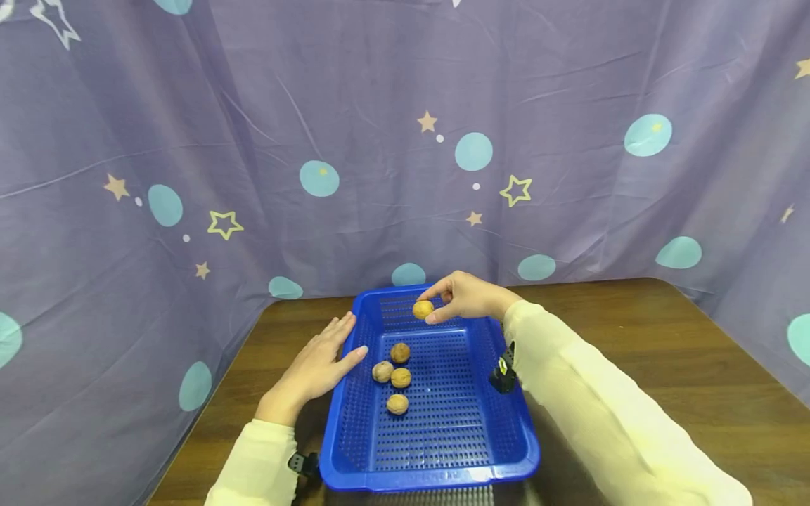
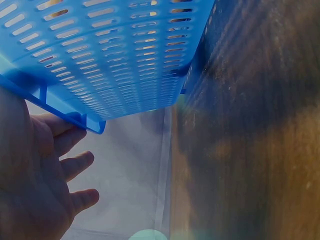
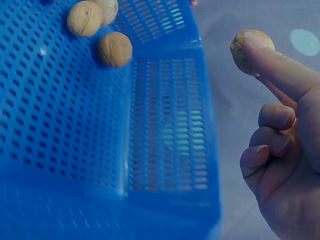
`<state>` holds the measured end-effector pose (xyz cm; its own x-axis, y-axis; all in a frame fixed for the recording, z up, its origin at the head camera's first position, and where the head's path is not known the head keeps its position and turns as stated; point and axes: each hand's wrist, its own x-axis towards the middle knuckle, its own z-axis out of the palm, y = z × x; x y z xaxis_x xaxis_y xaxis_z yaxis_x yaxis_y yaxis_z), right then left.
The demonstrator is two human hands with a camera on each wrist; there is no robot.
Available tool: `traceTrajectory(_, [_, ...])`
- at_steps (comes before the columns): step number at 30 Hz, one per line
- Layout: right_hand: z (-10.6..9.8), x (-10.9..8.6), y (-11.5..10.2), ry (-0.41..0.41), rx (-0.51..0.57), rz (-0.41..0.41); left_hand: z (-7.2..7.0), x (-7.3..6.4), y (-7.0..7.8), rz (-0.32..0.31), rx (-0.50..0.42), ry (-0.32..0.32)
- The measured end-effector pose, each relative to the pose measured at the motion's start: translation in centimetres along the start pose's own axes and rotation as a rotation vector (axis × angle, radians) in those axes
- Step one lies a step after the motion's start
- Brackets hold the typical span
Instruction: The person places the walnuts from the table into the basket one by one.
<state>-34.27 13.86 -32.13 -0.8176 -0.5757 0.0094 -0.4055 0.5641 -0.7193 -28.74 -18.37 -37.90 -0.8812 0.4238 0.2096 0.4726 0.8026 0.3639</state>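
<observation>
A walnut [image 1: 423, 310] is pinched between thumb and index finger of my right hand [image 1: 467, 296], above the far end of a blue plastic basket [image 1: 430, 480]. The right wrist view shows that walnut [image 3: 240, 54] at the fingertips, the other fingers curled in. Several more walnuts lie on the basket floor, left of its middle: a darker walnut [image 1: 400, 353] at the back, a paler walnut [image 1: 382, 372] beside another walnut [image 1: 401, 378], and a walnut [image 1: 397, 404] nearer the front. My left hand [image 1: 321, 360] touches the basket's left rim, fingers extended and thumb over the edge.
The basket stands on a brown wooden table [image 1: 633, 330], which extends to both sides. Behind the table and at its left and right hangs a purple curtain [image 1: 380, 91] with stars and pale blue spots. Slotted walls surround the basket's perforated floor.
</observation>
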Motion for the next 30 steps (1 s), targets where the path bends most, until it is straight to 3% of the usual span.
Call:
traceTrajectory(5, [1.5, 1.3, 0.2, -0.067, -0.011, -0.002, -0.1, 0.1, -0.1, 0.004, 0.001, 0.005])
traceTrajectory(18, [4.5, 2.2, 1.9, -0.201, -0.194, 0.177, 0.4, 0.2, 0.1, 0.002, 0.001, -0.008])
traceTrajectory(22, [4.7, 2.2, 2.6, -0.200, -0.180, 0.198, 0.4, 0.2, 0.1, -0.009, 0.003, -0.009])
traceTrajectory(30, [4.8, 2.4, 2.7, -0.216, -0.128, 0.167, 0.3, 0.1, 0.0, 0.002, 0.008, 0.003])
